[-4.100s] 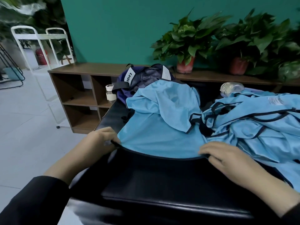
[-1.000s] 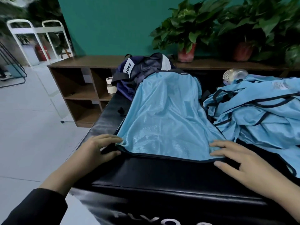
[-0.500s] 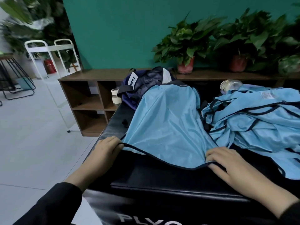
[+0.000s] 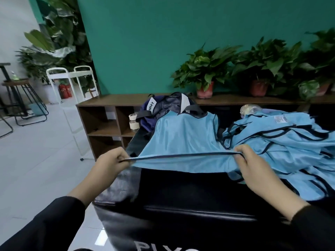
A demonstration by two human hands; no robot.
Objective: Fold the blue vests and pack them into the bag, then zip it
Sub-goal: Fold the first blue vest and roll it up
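Both hands, left hand and right hand, pinch the vest hem at mid-frame, lifting it taut, likely to fold it.

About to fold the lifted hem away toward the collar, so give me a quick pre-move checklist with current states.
1. Left hand pinches the hem corner of the blue vest: ok.
2. Right hand pinches the other corner: ok.
3. Hem taut and lifted between the hands: ok.
4. Vest body flat on the black padded box: ok.
5. Vest clear of the pile of blue vests: cannot tell; they meet at the right hand.
6. Navy bag open for packing: cannot tell.
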